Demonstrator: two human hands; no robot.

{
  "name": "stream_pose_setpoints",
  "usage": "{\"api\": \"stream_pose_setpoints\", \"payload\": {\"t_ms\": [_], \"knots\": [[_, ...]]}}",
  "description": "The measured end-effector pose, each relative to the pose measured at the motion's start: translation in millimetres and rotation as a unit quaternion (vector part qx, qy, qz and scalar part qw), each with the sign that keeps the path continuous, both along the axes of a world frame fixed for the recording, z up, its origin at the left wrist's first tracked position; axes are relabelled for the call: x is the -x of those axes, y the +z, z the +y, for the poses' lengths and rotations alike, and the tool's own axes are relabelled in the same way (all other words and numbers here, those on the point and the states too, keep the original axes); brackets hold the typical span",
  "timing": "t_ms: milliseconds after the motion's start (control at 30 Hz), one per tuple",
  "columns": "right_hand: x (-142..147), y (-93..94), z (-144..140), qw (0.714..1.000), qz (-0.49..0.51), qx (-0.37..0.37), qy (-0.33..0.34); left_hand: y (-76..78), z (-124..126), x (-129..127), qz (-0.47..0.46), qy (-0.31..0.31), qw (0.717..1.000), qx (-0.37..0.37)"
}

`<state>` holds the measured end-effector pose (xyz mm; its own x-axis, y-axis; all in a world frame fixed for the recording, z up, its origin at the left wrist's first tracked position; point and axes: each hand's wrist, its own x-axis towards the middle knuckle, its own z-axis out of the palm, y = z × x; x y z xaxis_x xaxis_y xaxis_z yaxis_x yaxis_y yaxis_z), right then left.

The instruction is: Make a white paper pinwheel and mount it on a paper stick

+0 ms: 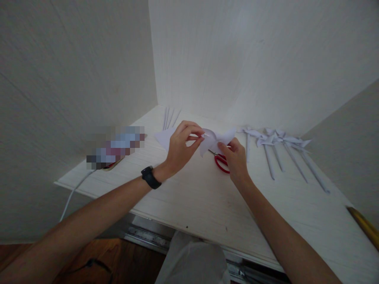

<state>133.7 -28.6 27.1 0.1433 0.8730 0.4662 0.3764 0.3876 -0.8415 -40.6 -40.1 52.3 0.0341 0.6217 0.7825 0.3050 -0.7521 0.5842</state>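
Observation:
Between my two hands is a white paper pinwheel with curved blades, held just above the table. My left hand, with a dark watch on its wrist, pinches the pinwheel's left side between thumb and fingertips. On the other side, my right hand grips it near the middle, thumb in front. Red-handled scissors lie on the table under the paper, partly hidden by my right hand. Behind my left hand is a flat white paper sheet, with several thin paper sticks beyond it.
Several finished paper pinwheels on rolled paper sticks lie at the right. A blurred-out object with a white cable is at the left. A yellow object sits at the right edge. Pale walls enclose the white table.

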Motion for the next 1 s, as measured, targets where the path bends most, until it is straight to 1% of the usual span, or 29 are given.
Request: {"api": "stream_pose_setpoints", "payload": {"t_ms": [100, 367, 533, 733, 1000], "knots": [[-0.4, 0.2, -0.4, 1.000, -0.002, -0.001, 0.000, 2.1, -1.5, 0.1, -0.006, 0.005, 1.000, 0.007], [2.6, 4.4, -4.1, 1.000, -0.013, 0.002, -0.016, 3.8, -2.6, -0.4, 0.022, 0.049, 0.998, -0.020], [6.2, 8.5, -7.4, 0.999, -0.023, -0.008, -0.022, 0.9, -3.9, -1.8, 0.048, 0.040, 0.997, -0.039], [7.7, 7.3, -8.3, 0.999, -0.040, -0.029, -0.015, -3.6, -5.0, -3.3, 0.085, 0.038, 0.994, -0.065], [11.1, 6.9, -10.0, 0.999, -0.033, -0.027, 0.002, -7.8, -4.2, -5.2, 0.108, 0.020, 0.990, -0.085]]}}
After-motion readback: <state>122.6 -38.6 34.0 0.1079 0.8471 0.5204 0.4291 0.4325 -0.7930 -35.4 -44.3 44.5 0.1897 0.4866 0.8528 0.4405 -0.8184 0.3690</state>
